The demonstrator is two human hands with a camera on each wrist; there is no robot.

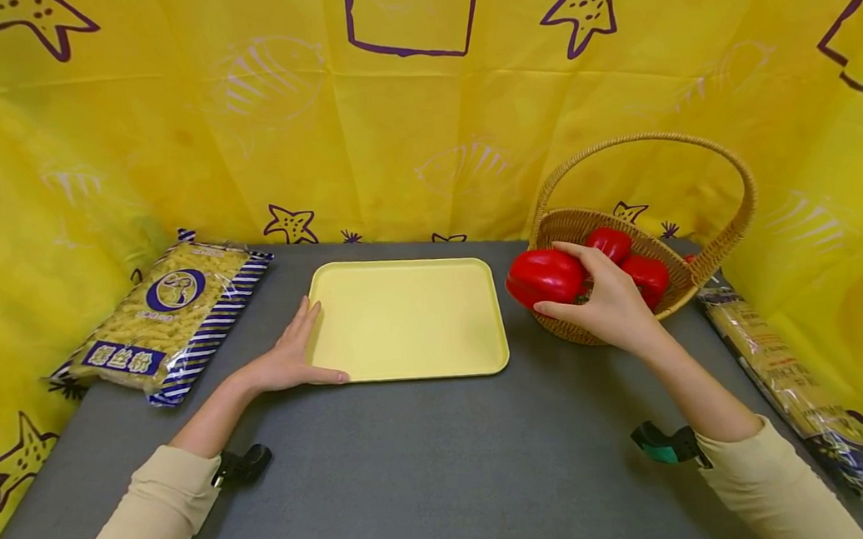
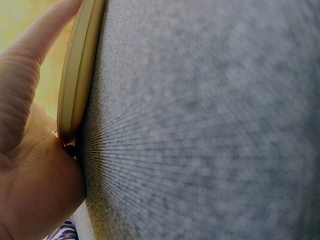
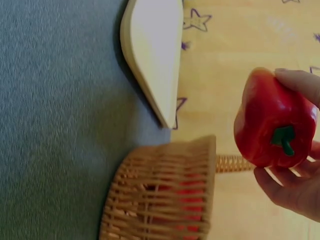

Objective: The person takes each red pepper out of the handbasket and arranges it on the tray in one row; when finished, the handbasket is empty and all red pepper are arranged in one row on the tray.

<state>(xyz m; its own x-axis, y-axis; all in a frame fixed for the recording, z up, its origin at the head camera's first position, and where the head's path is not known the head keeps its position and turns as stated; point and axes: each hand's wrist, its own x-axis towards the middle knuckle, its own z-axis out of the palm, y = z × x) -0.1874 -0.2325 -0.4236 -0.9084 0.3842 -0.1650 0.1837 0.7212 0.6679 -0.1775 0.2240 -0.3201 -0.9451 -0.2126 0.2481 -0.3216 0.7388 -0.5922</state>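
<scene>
A red bell pepper (image 1: 545, 277) is gripped between the thumb and fingers of my right hand (image 1: 614, 303), held up at the left rim of a wicker basket (image 1: 578, 222). Its green stem (image 3: 284, 137) shows in the right wrist view. More red peppers (image 1: 646, 278) lie inside the basket. My left hand (image 1: 287, 355) rests at the near left corner of a pale yellow tray (image 1: 405, 321), fingers straight along the left side and thumb along the front edge. The left wrist view shows the tray's rim (image 2: 80, 75) against that palm.
A bag of spiral pasta (image 1: 171, 308) lies left of the tray on the grey table (image 1: 445, 469). Right of the basket lies a long clear-wrapped package (image 1: 785, 378). The basket's tall handle (image 1: 648, 139) arches upward before a yellow patterned cloth (image 1: 407, 137).
</scene>
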